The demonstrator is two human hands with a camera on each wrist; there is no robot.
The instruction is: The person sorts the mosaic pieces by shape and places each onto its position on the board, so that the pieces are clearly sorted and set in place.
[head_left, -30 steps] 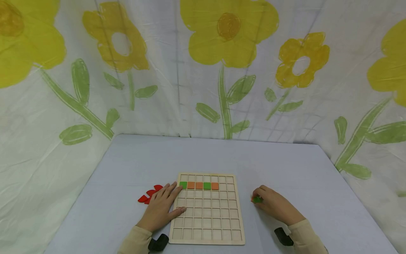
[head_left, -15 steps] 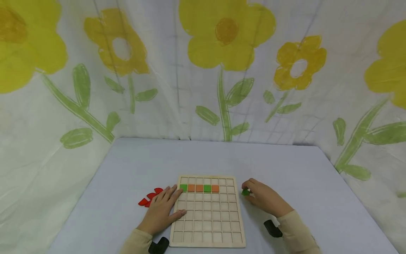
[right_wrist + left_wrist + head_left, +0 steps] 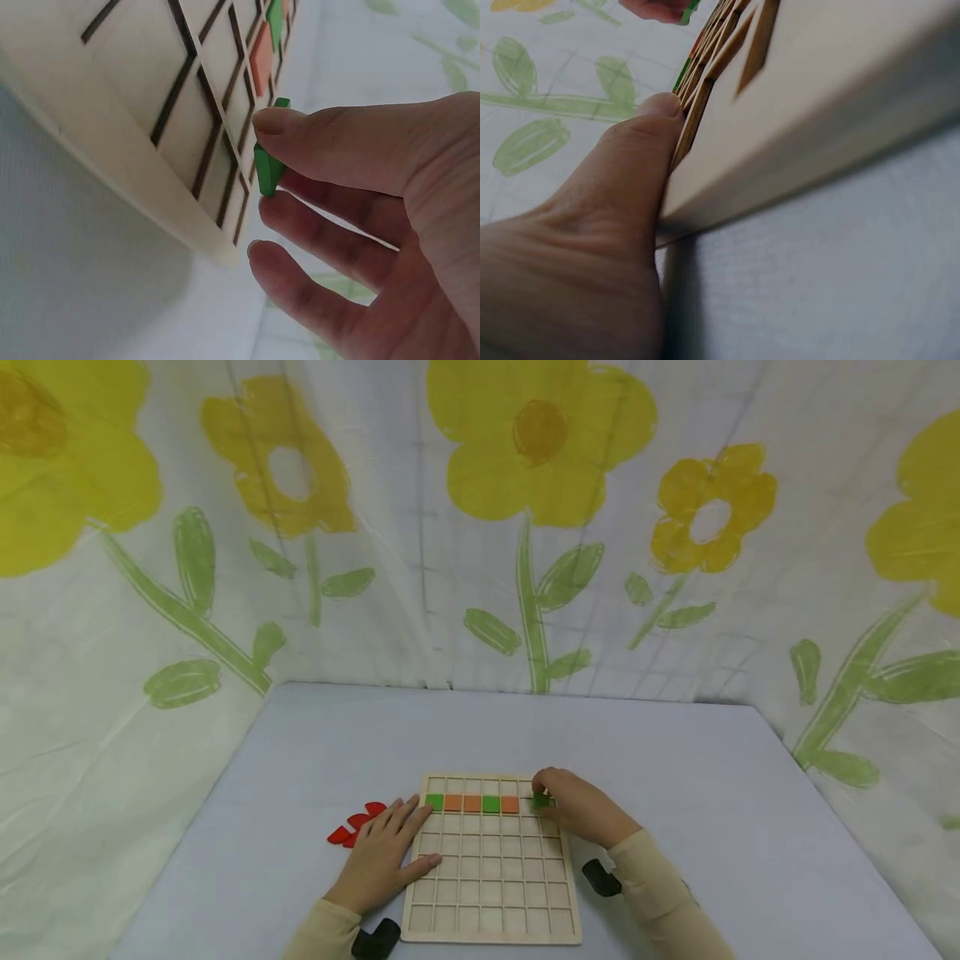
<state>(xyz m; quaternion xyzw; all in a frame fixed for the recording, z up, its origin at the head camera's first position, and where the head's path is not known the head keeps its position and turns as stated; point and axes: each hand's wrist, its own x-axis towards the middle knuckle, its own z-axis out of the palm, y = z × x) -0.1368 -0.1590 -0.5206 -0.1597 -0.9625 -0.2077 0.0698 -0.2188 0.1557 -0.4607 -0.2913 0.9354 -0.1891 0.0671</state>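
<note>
A wooden grid board [image 3: 491, 893] lies flat on the table. Its second row holds green, orange, orange, green and orange square tiles [image 3: 471, 803]. My right hand [image 3: 573, 807] pinches a green square tile [image 3: 540, 802] between thumb and fingers just above the board, right of the orange tile. In the right wrist view the green tile [image 3: 268, 159] hovers close over the board [image 3: 161, 112]. My left hand [image 3: 384, 852] lies flat with straight fingers on the board's left edge; the thumb [image 3: 626, 169] presses against the board's side [image 3: 810, 112].
Several red curved pieces [image 3: 352, 823] lie on the table left of the board, beside my left hand. A cloth printed with yellow flowers [image 3: 540, 443] walls in the pale table [image 3: 712, 793] behind and on both sides.
My right hand has carried the green tile leftward from the table right of the board to above the board's second row. The left hand has stayed in place.
</note>
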